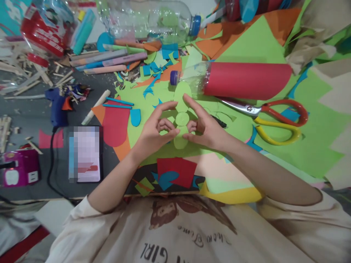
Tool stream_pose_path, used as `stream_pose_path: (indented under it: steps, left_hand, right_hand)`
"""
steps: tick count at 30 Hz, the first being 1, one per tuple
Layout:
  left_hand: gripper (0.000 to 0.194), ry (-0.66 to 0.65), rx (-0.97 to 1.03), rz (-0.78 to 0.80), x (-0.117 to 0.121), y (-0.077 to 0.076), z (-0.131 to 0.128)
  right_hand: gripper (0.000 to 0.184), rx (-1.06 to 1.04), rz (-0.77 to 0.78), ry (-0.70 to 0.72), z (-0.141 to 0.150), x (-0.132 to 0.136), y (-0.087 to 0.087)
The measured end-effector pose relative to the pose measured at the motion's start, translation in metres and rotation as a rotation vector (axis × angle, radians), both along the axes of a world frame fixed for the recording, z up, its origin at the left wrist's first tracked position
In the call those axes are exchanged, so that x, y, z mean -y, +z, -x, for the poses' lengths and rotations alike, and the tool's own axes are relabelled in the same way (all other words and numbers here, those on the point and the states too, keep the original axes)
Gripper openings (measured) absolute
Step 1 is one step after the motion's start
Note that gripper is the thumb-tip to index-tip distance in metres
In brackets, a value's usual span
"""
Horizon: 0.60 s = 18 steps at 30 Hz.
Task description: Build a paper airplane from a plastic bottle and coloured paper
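My left hand and my right hand meet over a light green paper cut-out made of rounded petal shapes. Both hands pinch it, thumbs on its lower lobe and forefingers raised over the upper one. The cut-out lies above a larger green paper sheet. Just beyond my fingers lies a plastic bottle wrapped in red paper, on its side with a blue cap.
Red-and-yellow scissors lie to the right. A blue glue gun, a phone, markers, wooden sticks, a clear bottle and many coloured paper scraps cover the table.
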<state>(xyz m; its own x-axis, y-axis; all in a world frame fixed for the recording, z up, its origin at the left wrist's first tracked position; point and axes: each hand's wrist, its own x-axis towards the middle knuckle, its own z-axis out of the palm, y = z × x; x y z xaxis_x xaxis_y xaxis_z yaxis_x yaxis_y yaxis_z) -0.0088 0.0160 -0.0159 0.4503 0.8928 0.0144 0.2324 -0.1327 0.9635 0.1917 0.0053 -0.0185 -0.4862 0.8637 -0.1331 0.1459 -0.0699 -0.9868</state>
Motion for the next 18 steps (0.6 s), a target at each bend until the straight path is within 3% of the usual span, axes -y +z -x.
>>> stream_pose_path:
  steps: [4,7,11,13,15,18]
  left_hand:
    - [0.047,0.002,0.006,-0.038,0.003,-0.002,0.003]
    - [0.046,0.036,-0.018,-0.087,0.004,-0.006,0.005]
    - [0.05,0.177,-0.076,-0.151,0.0,-0.012,0.011]
    - [0.051,0.232,-0.109,-0.178,-0.001,-0.013,0.014]
    - [0.052,0.259,-0.127,-0.197,-0.002,-0.015,0.016]
    - [0.055,0.281,-0.117,-0.23,-0.003,-0.02,0.018]
  right_hand:
    - [0.091,-0.003,0.013,0.019,0.002,0.002,-0.001]
    - [0.086,0.027,-0.009,-0.005,0.0,0.002,0.01]
    - [0.042,0.271,-0.269,-0.153,-0.019,-0.013,0.044]
    - [0.03,0.432,-0.462,-0.221,-0.032,-0.028,0.059]
    - [0.033,0.658,-0.622,-0.154,-0.04,-0.045,0.067]
    - [0.062,1.008,-0.657,-0.021,-0.039,-0.063,0.07]
